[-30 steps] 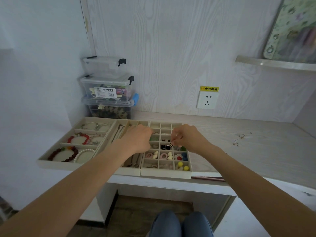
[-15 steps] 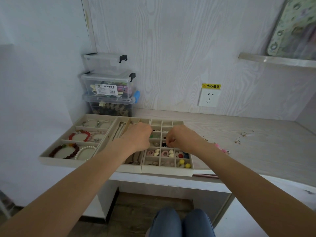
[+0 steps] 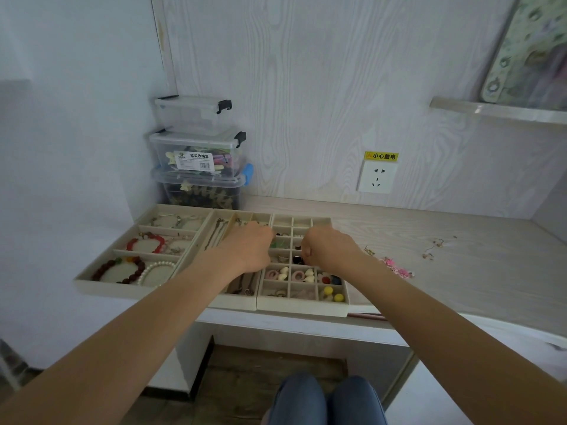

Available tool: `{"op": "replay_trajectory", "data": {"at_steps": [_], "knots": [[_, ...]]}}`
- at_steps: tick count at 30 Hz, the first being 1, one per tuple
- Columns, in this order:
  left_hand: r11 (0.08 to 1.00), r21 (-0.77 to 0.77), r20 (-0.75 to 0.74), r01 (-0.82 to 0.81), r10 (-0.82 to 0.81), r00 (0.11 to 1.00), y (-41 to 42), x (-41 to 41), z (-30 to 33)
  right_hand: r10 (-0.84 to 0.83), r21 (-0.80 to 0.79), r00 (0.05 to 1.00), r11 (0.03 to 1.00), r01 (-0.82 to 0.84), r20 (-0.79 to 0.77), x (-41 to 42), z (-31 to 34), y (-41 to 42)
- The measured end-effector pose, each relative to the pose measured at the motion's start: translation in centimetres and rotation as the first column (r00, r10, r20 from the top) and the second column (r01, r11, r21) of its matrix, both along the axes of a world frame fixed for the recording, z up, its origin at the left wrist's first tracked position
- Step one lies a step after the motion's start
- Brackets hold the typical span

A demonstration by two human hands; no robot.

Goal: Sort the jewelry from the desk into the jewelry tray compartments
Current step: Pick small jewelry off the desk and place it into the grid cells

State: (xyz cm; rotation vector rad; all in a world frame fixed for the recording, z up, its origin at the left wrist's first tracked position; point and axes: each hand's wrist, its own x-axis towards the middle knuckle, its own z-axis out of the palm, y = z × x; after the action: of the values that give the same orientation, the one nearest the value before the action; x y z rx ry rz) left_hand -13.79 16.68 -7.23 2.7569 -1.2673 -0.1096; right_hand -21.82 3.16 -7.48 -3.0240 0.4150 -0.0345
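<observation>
Nearest the camera, two knees in blue jeans [image 3: 325, 400] are showing below the desk [image 3: 445, 271] edge. Both forearms are reaching forward over the jewelry trays. The left hand [image 3: 250, 250] is hovering knuckles-up over the middle tray [image 3: 236, 302] with its fingers curled under; whether it is holding anything cannot be told. The right hand [image 3: 329, 248] is hanging over the small-compartment tray [image 3: 302, 309], fingers bunched together above a cell with dark pieces; what they are pinching, if anything, is too small to tell. Left of both hands, the bracelet tray [image 3: 101, 285] is holding a red bracelet [image 3: 147, 243] and a pearl bracelet [image 3: 153, 271]. Right of the right hand, a pink flower piece [image 3: 395, 268] is lying on the desk, and farther right a thin chain [image 3: 435, 246] is lying well apart. Behind the trays, clear storage boxes [image 3: 196, 154] are standing stacked against the wall beside a socket [image 3: 376, 177].
</observation>
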Motion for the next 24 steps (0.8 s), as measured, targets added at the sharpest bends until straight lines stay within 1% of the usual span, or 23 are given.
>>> {"op": "replay_trajectory", "data": {"at_steps": [4, 7, 9, 11, 18, 24], "knots": [[1.000, 0.001, 0.021, 0.012, -0.012, 1.000, 0.0, -0.3, 0.2, -0.018, -0.001, 1.000, 1.000, 0.018, -0.019, 0.1, 0.0, 0.0], [0.993, -0.073, 0.074, 0.097, -0.091, 0.993, -0.2, -1.0, 0.1, -0.034, -0.001, 0.999, 0.999, 0.034, -0.017, 0.2, -0.1, -0.1], [0.981, -0.120, 0.071, 0.154, -0.146, 0.987, -0.4, -1.3, 0.1, -0.051, -0.002, 0.999, 0.999, 0.051, -0.009, 0.2, -0.2, -0.1], [0.978, -0.111, 0.073, 0.178, -0.171, 0.983, -0.7, -1.5, 0.0, -0.062, -0.001, 0.998, 0.998, 0.062, -0.012, 0.2, -0.1, 0.0], [0.983, -0.059, 0.048, 0.174, -0.172, 0.984, -1.6, -1.8, -0.2, -0.121, 0.053, 0.992, 0.991, 0.123, -0.034, 0.3, 0.2, 0.1], [0.977, -0.054, 0.113, 0.206, -0.199, 0.973, -1.7, -1.6, 0.0, -0.167, 0.086, 0.984, 0.981, 0.171, -0.056, 0.5, 0.1, 0.0]]}}
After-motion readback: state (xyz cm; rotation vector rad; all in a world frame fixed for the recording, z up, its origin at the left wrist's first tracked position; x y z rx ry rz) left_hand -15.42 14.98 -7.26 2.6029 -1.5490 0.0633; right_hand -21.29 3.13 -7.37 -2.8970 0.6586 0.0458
